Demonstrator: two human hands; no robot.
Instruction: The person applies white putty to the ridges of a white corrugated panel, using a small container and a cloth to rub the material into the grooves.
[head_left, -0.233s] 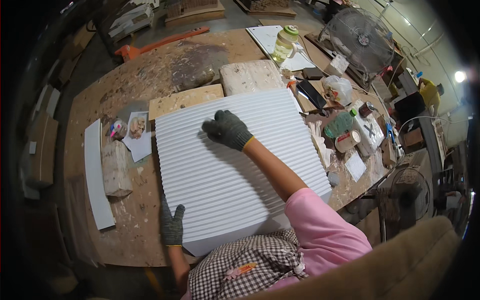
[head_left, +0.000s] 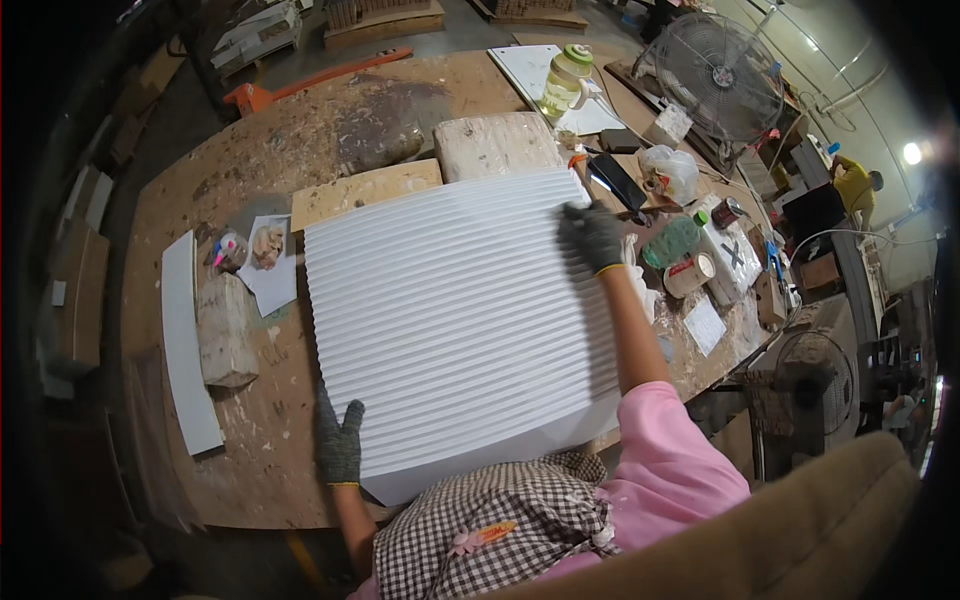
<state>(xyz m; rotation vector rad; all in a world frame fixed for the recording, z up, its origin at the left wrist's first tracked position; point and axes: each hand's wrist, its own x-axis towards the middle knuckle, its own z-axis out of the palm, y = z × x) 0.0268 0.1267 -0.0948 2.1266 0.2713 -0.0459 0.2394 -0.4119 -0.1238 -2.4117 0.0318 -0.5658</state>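
A large white panel with a ridged, corrugated face (head_left: 460,320) lies before me on the worktable. My left hand (head_left: 340,440), in a dark grey knit glove, rests along its near left edge, fingers stretched out and thumb apart over the ridges. At the far right edge of the panel is my right hand (head_left: 592,238), gloved the same way. Its fingers are blurred by motion, so their grip cannot be made out. A wooden board (head_left: 368,190) shows past the panel's far edge, beside a pale wrapped block (head_left: 497,146).
The stained table (head_left: 270,365) holds a white strip (head_left: 190,345) and a long block (head_left: 227,330) at left. To the right are a phone (head_left: 617,180), a green bottle (head_left: 672,240), a can (head_left: 690,274) and a handled drink bottle (head_left: 567,85). A fan (head_left: 722,76) stands behind.
My right hand has swept rightward from the middle of the ridged panel to its right edge. My left hand stays at the left edge.
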